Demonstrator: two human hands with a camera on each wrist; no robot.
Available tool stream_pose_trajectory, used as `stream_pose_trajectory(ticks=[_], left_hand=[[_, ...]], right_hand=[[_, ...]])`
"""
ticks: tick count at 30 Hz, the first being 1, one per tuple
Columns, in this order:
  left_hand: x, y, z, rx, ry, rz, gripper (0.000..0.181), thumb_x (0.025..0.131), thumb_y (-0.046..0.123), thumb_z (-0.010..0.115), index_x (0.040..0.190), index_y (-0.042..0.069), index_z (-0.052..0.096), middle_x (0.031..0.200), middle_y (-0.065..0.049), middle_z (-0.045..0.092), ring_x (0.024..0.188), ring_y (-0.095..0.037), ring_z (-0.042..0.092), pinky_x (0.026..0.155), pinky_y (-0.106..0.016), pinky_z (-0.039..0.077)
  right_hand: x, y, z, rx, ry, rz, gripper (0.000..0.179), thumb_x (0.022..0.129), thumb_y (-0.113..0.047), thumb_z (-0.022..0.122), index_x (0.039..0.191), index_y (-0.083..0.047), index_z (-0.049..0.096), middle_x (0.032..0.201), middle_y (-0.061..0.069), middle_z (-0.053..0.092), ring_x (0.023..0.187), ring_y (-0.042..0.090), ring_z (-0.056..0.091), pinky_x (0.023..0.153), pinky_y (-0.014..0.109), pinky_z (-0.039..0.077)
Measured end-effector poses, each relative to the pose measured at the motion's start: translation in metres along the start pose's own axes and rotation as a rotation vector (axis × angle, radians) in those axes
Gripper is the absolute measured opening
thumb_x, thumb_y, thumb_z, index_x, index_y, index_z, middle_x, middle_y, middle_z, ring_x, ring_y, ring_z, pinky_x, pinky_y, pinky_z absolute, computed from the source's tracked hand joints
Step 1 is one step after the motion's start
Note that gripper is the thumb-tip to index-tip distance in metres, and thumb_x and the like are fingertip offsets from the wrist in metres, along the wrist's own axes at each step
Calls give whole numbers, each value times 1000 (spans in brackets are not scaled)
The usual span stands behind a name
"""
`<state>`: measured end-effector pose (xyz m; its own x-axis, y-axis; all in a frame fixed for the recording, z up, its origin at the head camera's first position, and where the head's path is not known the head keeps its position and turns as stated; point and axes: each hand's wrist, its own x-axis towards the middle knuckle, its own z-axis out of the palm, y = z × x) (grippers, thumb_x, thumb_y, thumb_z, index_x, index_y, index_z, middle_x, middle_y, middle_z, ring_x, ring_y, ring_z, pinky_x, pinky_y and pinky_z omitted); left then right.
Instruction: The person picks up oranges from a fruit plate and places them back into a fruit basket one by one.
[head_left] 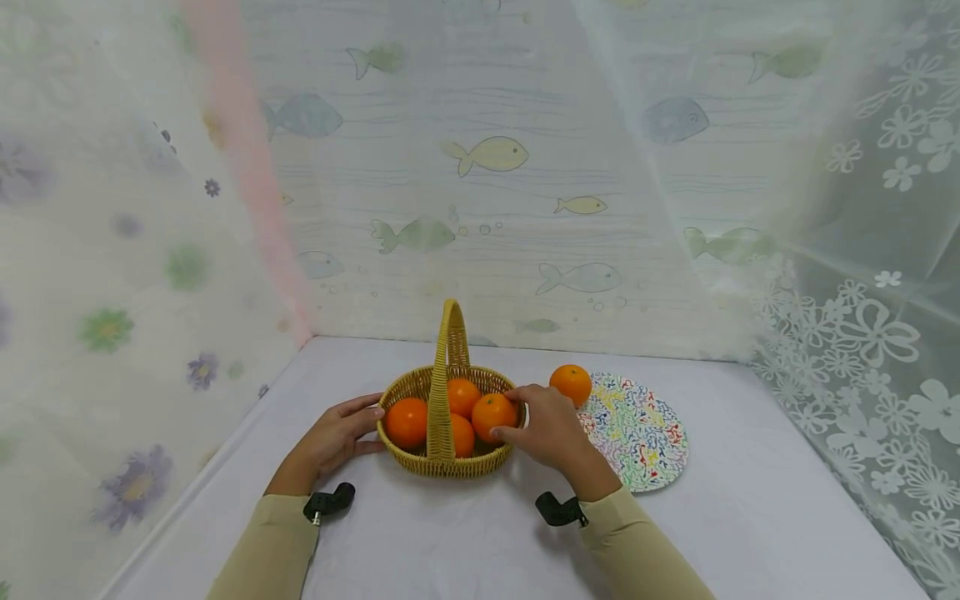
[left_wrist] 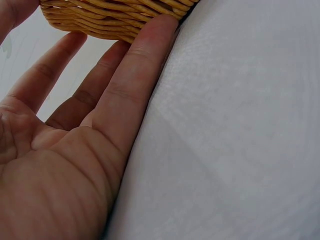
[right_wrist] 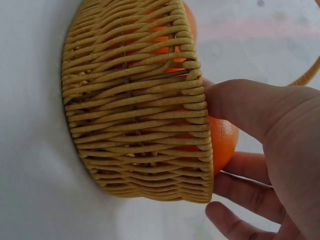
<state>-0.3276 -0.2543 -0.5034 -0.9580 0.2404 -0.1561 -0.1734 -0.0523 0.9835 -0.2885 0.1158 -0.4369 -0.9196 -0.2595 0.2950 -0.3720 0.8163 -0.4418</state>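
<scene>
A yellow wicker basket with a tall arched handle stands on the table and holds several oranges. At its left side my left hand touches the weave with extended fingers. Close up in the left wrist view, fingertips rest against the lower wall of the basket. My right hand reaches over the right rim, thumb and fingers around an orange inside the basket. In the right wrist view, the wicker wall hides most of that orange.
Right of the basket, a round mat with a multicoloured squiggle pattern lies on the white tablecloth. Another orange sits at the mat's upper left edge. Sheer fish-print curtains hang behind the table, with flowered ones at the sides.
</scene>
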Motion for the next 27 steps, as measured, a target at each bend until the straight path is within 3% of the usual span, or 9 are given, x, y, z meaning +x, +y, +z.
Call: stream_pose_trajectory(ticks=[9, 19, 27], left_hand=[[1, -1, -1, 9, 5, -1, 62, 100, 29, 71, 155, 11, 48, 153, -13, 53, 122, -25, 65, 97, -51, 60], [0, -1, 0, 10, -2, 2, 61, 101, 28, 69, 155, 10, 48, 152, -14, 53, 121, -25, 66, 97, -51, 60], [1, -1, -1, 0, -10, 11, 62, 100, 27, 70, 155, 10, 47, 151, -14, 54, 123, -23, 65, 97, -52, 59]], right_hand=[[1, 1, 1, -15, -10, 9, 60, 81, -52, 86, 127, -15, 74, 124, 2, 74, 112, 26, 64, 98, 46, 54], [2, 1, 3, 40, -23, 23, 49, 82, -43, 87, 119, -13, 77, 127, 6, 71, 125, 32, 61, 110, 50, 51], [3, 2, 4, 57, -13, 7, 46, 82, -40, 88, 116, -12, 77, 128, 7, 70, 125, 32, 60, 110, 49, 51]])
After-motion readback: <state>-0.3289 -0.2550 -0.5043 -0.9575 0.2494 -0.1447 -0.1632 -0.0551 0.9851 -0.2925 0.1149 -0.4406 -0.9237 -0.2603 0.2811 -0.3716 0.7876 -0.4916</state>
